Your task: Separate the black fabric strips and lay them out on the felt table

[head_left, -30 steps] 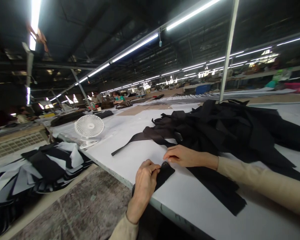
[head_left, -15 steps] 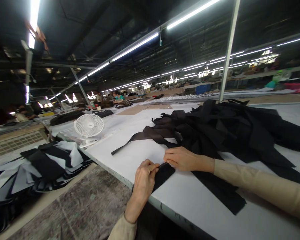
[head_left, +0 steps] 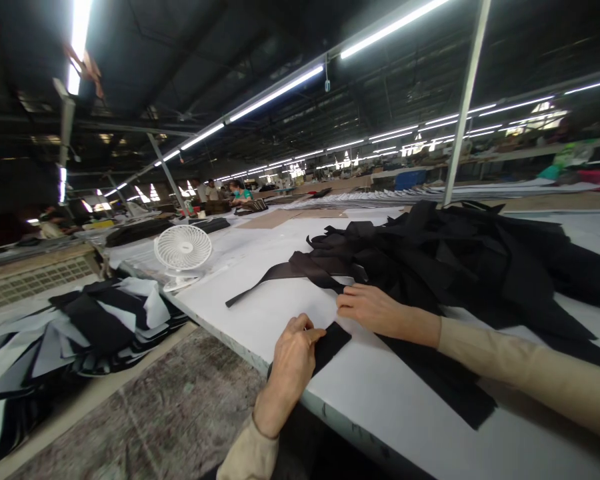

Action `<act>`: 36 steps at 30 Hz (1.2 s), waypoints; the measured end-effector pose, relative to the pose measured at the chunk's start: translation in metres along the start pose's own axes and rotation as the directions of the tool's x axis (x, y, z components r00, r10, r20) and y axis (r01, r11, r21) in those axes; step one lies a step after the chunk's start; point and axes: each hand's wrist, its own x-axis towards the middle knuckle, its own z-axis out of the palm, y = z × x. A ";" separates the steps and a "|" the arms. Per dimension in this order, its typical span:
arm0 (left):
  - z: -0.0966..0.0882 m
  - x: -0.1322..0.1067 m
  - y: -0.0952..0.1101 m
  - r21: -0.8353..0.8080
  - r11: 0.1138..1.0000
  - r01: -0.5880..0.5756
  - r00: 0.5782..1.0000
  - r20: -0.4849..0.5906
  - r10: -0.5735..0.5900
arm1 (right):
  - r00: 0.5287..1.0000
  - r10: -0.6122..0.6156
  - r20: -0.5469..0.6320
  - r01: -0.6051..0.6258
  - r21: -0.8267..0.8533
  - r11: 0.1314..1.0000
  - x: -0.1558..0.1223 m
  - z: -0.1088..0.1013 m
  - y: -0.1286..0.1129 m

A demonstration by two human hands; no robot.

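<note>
My left hand (head_left: 293, 360) pinches the end of a black fabric strip (head_left: 333, 340) at the near edge of the white table (head_left: 270, 310). That strip runs back to the right under my right forearm. My right hand (head_left: 375, 310) lies with fingers stretched out flat on the edge of a big heap of black fabric pieces (head_left: 460, 257), a little beyond the strip's end. A long dark strip (head_left: 280, 273) trails left out of the heap across the table.
A small white fan (head_left: 183, 250) stands on the table at the left. A stack of black and white cut pieces (head_left: 80, 327) lies on a lower surface to the left. A metal post (head_left: 463, 113) rises behind the heap. People work far back.
My right hand has lifted off the strip's end and shifted right and farther back onto the heap's edge. My left hand keeps its pinch and has barely moved.
</note>
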 end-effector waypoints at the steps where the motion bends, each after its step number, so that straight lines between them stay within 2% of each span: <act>1: 0.001 0.004 0.003 0.025 0.999 0.033 0.999 0.005 -0.033 | 0.997 0.068 -0.020 -0.066 0.067 0.996 0.001 -0.001 0.000; 5: 0.009 0.027 0.019 0.086 0.989 0.117 0.992 0.025 -0.120 | 0.982 0.184 -0.038 -0.158 0.367 0.917 0.004 -0.003 -0.007; 9: 0.009 0.038 0.026 0.070 0.990 0.126 0.990 0.060 -0.130 | 0.964 0.259 0.066 -0.264 0.390 0.882 0.002 0.008 -0.014; 12: -0.003 0.026 0.016 0.030 0.984 0.176 0.983 0.052 -0.177 | 0.963 0.260 0.077 -0.269 0.393 0.879 -0.002 0.015 -0.012; 16: -0.023 -0.005 -0.003 -0.108 0.969 0.221 0.975 0.041 -0.218 | 0.968 0.241 0.069 -0.246 0.430 0.869 -0.005 0.017 -0.008; 19: -0.029 -0.023 -0.011 -0.210 0.961 0.178 0.983 -0.008 -0.183 | 0.967 0.244 0.070 -0.250 0.437 0.864 -0.005 0.017 -0.009; 21: -0.028 -0.028 -0.013 -0.207 0.971 0.120 0.991 -0.036 -0.130 | 0.966 0.239 0.099 -0.258 0.407 0.876 -0.004 0.015 -0.013; 25: -0.021 -0.033 -0.020 -0.053 0.997 -0.064 0.994 -0.092 0.059 | 0.960 0.205 0.190 -0.255 0.293 0.922 0.000 0.005 -0.023; 28: -0.018 -0.036 -0.025 0.068 0.985 -0.158 0.981 -0.100 0.164 | 0.966 0.119 0.230 -0.182 0.274 0.944 0.003 -0.002 -0.024; 30: -0.018 -0.036 -0.025 0.098 0.985 -0.141 0.985 -0.089 0.150 | 0.974 0.109 0.197 -0.159 0.256 0.953 0.004 -0.005 -0.020; 33: -0.016 -0.026 -0.018 0.108 0.993 -0.045 0.997 -0.058 0.052 | 0.976 0.217 0.026 -0.218 0.222 0.950 0.007 -0.004 -0.015; 34: -0.015 -0.020 -0.013 0.115 0.993 -0.017 0.999 -0.040 0.022 | 0.971 0.240 -0.022 -0.227 0.249 0.942 0.008 -0.003 -0.015; 36: -0.010 -0.004 -0.003 0.141 0.990 0.018 1.000 -0.009 -0.017 | 0.974 0.223 -0.038 -0.196 0.350 0.916 0.008 0.002 -0.015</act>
